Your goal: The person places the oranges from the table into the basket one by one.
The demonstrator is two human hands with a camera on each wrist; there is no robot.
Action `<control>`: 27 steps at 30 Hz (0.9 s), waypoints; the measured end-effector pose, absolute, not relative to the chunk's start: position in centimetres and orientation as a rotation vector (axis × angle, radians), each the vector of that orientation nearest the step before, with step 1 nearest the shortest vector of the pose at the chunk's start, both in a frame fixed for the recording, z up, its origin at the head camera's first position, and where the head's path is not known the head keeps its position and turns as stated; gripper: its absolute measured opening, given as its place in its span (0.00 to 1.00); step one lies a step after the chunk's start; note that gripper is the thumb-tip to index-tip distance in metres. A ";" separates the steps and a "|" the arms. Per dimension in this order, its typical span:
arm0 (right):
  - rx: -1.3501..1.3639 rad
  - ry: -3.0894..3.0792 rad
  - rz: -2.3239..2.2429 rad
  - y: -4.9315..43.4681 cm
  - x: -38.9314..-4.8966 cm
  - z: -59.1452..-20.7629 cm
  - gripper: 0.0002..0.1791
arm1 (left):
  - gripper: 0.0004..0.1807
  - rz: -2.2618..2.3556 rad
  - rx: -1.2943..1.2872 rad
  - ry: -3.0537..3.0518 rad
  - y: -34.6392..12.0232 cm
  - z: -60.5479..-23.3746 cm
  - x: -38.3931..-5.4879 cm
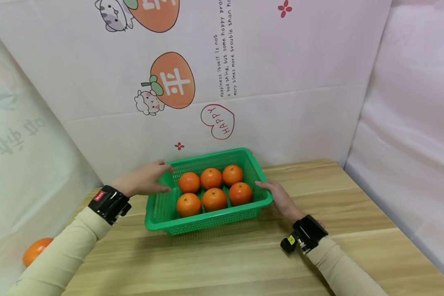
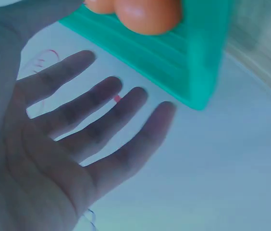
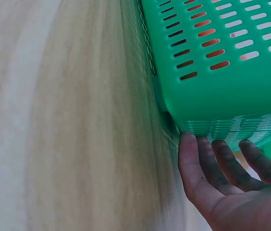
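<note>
A green plastic basket [image 1: 207,216] with slotted walls holds several orange round fruits [image 1: 214,200], like oranges or persimmons, in two rows. My right hand [image 1: 279,199] grips its right end, the thumb over the rim. In the right wrist view, the fingers [image 3: 189,161] of that hand lie against the outside of the basket wall [image 3: 222,98]. At the basket's left end is my left hand [image 1: 146,179], fingers loosely spread near the rim. The left wrist view shows its fingers [image 2: 135,139] spread and apart, just off the basket rim [image 2: 195,91], holding nothing.
The basket is at the back of a wood-grain table [image 1: 222,263], close to a white printed cloth [image 1: 274,123]. Another orange fruit [image 1: 37,249] is at the far left, partly behind the left sleeve. White cloth walls [image 1: 410,135] flank both sides.
</note>
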State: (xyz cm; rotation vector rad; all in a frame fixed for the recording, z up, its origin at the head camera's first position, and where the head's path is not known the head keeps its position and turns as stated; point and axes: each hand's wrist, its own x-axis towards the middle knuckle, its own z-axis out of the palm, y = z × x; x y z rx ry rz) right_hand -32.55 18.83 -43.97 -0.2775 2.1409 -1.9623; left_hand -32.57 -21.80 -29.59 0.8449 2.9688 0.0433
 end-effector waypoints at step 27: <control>-0.290 2.136 -1.959 19.1 -32.7 -44.0 0.35 | 0.36 0.031 0.222 3.027 -43.7 -34.4 -31.0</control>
